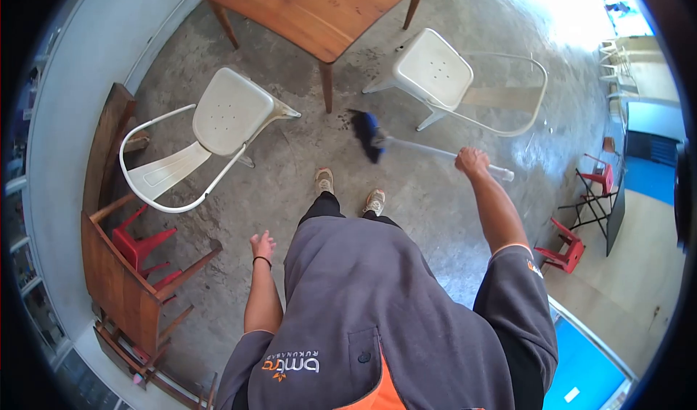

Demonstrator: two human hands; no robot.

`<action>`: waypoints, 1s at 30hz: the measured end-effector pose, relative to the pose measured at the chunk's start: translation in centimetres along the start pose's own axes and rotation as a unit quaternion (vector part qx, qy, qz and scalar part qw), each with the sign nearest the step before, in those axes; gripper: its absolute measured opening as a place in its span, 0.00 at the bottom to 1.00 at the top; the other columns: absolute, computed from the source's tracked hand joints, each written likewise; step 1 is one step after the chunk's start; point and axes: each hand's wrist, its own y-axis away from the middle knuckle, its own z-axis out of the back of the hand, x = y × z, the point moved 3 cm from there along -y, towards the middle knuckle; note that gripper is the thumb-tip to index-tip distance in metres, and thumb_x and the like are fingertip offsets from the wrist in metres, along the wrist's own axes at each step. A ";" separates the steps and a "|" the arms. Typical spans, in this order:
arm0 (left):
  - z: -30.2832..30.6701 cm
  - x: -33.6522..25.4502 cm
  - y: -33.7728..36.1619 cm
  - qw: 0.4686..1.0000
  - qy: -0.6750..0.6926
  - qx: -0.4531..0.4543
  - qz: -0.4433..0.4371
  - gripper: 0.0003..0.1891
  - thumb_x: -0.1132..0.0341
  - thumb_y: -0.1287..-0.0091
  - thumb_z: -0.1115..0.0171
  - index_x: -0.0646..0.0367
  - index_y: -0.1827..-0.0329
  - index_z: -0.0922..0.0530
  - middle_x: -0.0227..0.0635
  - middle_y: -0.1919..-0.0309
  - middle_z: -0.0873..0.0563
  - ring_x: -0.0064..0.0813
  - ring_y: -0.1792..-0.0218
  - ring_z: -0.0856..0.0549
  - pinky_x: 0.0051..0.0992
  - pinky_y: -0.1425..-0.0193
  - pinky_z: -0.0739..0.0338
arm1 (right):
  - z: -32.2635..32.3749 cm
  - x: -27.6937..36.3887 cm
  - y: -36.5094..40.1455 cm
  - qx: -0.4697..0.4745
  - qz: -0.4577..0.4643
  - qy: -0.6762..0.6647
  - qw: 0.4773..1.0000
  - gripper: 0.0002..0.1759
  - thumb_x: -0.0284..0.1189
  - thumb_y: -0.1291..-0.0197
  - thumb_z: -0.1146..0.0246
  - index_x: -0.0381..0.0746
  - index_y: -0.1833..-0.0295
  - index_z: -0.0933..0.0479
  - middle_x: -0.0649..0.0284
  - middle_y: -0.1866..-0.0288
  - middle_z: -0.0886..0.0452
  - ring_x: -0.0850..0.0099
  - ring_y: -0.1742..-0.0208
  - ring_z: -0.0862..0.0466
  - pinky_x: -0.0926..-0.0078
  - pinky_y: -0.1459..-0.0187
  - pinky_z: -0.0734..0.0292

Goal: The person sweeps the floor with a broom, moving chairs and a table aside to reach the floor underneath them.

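Note:
My right hand (474,161) is closed around the pale handle of a broom (425,148), near the handle's upper end. The broom's blue head with dark bristles rests on the concrete floor, just right of the wooden table's nearest leg. Small dark bits of debris (343,119) lie on the floor beside the bristles. My left hand (263,246) hangs at my left side with its fingers apart, holding nothing. A dark band circles that wrist.
A wooden table (312,7) stands ahead. White metal chairs flank the broom: one at left (231,112), one at right (433,68). Tipped wooden furniture (120,283) and a red stool (138,246) line the left wall. Another red stool (565,249) stands far right.

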 end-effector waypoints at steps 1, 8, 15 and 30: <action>1.1 0.3 -0.6 1.000 0.011 -0.018 0.013 0.37 0.51 0.38 0.40 0.57 0.32 0.47 0.42 0.58 0.19 0.34 0.66 0.18 0.37 0.64 0.26 | 1.4 0.5 -0.6 -0.007 -0.019 0.002 1.000 0.15 0.39 0.41 0.44 0.42 0.58 0.17 0.55 0.59 0.15 0.57 0.55 0.15 0.61 0.57 0.19; 2.7 0.0 -3.0 0.998 -0.020 0.027 0.057 0.37 0.49 0.38 0.41 0.57 0.32 0.46 0.45 0.54 0.21 0.39 0.60 0.18 0.40 0.58 0.26 | 5.0 2.8 2.4 -0.025 -0.091 -0.054 0.994 0.13 0.35 0.40 0.45 0.42 0.59 0.16 0.54 0.59 0.16 0.55 0.56 0.16 0.60 0.59 0.19; 1.7 -6.7 -7.5 0.999 0.018 0.035 -0.003 0.42 0.58 0.45 0.34 0.62 0.32 0.48 0.48 0.51 0.23 0.35 0.54 0.20 0.32 0.57 0.25 | 8.3 6.7 9.3 0.079 -0.107 -0.039 0.990 0.18 0.43 0.40 0.44 0.42 0.56 0.17 0.53 0.54 0.17 0.55 0.50 0.18 0.60 0.52 0.21; 26.9 -18.8 -5.3 0.934 0.237 -0.066 -0.258 0.46 0.49 0.46 0.37 0.57 0.27 0.48 0.44 0.32 0.36 0.44 0.30 0.41 0.48 0.30 0.55 | -0.4 10.3 22.6 0.181 -0.115 -0.066 0.975 0.23 0.52 0.43 0.40 0.43 0.61 0.16 0.59 0.58 0.15 0.60 0.52 0.17 0.64 0.52 0.23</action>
